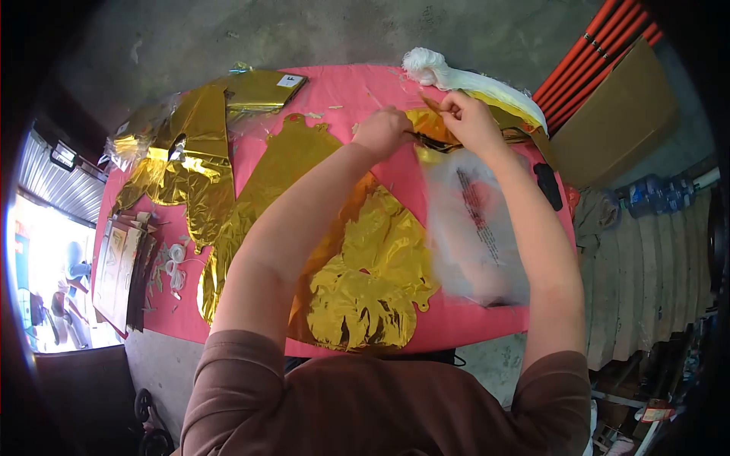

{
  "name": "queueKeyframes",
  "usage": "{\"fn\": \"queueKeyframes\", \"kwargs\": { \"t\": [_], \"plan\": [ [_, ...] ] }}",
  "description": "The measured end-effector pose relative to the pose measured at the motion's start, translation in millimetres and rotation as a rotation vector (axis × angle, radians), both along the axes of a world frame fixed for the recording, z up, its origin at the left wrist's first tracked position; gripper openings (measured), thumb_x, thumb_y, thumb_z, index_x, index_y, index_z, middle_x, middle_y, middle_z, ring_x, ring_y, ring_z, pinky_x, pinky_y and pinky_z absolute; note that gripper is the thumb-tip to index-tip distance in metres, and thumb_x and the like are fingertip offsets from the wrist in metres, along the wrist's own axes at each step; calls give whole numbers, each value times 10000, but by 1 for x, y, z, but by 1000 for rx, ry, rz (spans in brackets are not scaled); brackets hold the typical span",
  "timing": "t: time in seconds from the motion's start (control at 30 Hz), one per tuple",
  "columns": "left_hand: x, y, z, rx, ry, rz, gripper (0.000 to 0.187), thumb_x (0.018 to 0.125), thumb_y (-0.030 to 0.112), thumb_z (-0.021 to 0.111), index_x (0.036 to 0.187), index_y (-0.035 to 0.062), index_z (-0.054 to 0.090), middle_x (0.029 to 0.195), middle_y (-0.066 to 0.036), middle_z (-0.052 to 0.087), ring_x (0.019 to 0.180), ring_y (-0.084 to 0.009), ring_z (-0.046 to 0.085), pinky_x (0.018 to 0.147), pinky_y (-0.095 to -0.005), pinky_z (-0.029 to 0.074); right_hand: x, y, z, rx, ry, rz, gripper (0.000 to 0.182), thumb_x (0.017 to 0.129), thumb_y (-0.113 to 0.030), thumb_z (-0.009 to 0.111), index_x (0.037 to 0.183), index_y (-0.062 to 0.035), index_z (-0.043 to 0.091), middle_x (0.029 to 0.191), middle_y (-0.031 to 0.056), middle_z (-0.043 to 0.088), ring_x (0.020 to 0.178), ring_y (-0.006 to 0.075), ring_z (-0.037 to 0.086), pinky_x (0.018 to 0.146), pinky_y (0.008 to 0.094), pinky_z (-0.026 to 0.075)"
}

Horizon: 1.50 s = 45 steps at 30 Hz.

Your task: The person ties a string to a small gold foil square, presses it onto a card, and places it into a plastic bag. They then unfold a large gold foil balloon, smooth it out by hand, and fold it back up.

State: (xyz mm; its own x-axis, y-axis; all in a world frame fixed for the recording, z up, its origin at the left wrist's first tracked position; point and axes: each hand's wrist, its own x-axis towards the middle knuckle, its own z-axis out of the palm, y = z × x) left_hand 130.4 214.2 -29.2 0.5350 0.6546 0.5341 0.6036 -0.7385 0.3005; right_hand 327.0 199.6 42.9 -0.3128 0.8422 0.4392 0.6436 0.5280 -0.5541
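Note:
My left hand (386, 131) is closed, pinching the left edge of a shiny gold foil balloon (430, 121) near the far side of the table. My right hand (465, 118) is closed on the same foil's upper right part, where a pointed corner sticks up beside the fingers. A translucent plastic bag (479, 228) with printed text lies below the hands. Flat gold foil balloons (372, 251) spread under and between my forearms, and another long flat one (285, 152) reaches toward the far edge.
Crumpled gold foil (182, 167) and a folded gold packet (266, 91) lie left on the pink tablecloth (258, 330). White cord (176, 266) sits by a stack of cardboard (122, 266). White string (426, 67) runs along the far right edge, near a black object (547, 186) and a carton (623, 114).

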Motion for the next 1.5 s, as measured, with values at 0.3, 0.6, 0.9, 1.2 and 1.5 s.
{"fn": "queueKeyframes", "kwargs": {
  "t": [0.3, 0.6, 0.9, 1.2, 1.5],
  "plan": [
    [-14, 25, 20, -664, -107, -86, 246, 729, 267, 716, 815, 40, 678, 652, -43, 623, 569, -134, 553, 547, -306, 450, 2, 10, -24, -185, -34, 26, 102, 727, -83, 629, 774, 7, 628, 678, 119, 633, 626, 206, 614, 602, 320, 469],
    [-9, 19, 31, -539, -171, -98, 171, 738, 222, 660, 781, 58, 682, 683, -69, 639, 638, -173, 601, 598, -329, 470, 5, 14, -25, -316, 4, 56, 125, 831, -102, 607, 822, 23, 604, 693, -4, 575, 649, 41, 511, 565, 217, 416],
    [14, 2, 51, -78, -162, 36, 114, 738, 167, 625, 825, 96, 647, 898, -99, 594, 845, -294, 597, 718, -399, 485, -21, -6, 17, -179, -405, -123, 318, 750, -263, 668, 950, -19, 625, 837, 159, 644, 779, 282, 620, 699, 349, 469],
    [32, -11, 1, -200, -73, -83, 412, 842, 323, 572, 1200, 123, 528, 1241, -127, 509, 1202, -295, 436, 981, -446, 364, 50, 54, 72, -315, -285, -295, 202, 800, -178, 602, 827, 23, 600, 638, 97, 600, 447, 189, 537, 417, 315, 414],
    [19, 2, -6, -243, 131, -59, 516, 826, 475, 540, 1218, 139, 540, 1329, -127, 450, 1271, -325, 360, 1044, -462, 270, 236, 54, 247, -94, 400, -669, 238, 886, -140, 530, 1085, -10, 525, 910, 100, 621, 700, 171, 654, 476, 227, 498]
  ]
}}
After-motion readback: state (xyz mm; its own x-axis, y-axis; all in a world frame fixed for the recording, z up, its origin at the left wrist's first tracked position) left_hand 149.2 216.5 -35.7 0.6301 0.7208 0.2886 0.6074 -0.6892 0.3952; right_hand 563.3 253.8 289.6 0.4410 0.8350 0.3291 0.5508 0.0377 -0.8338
